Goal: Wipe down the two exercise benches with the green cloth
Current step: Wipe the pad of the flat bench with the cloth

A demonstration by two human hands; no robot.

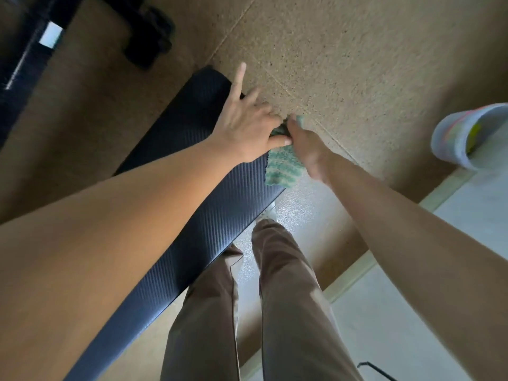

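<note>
A long black padded exercise bench [192,166] runs diagonally from lower left to upper middle. The green patterned cloth [281,167] hangs over the bench's right edge. My left hand [247,125] is over the bench's far end; its thumb and bent fingers pinch the cloth's top, and one finger points straight out. My right hand [305,144] grips the same cloth from the right side, its fingers curled into the fabric. A second bench does not show clearly.
Speckled brown floor [357,64] surrounds the bench. A white bucket [464,133] with coloured items stands at the right. Dark gym equipment [148,34] and a black frame [24,56] sit at upper left. My brown-trousered legs [275,298] stand beside the bench. White flooring lies at lower right.
</note>
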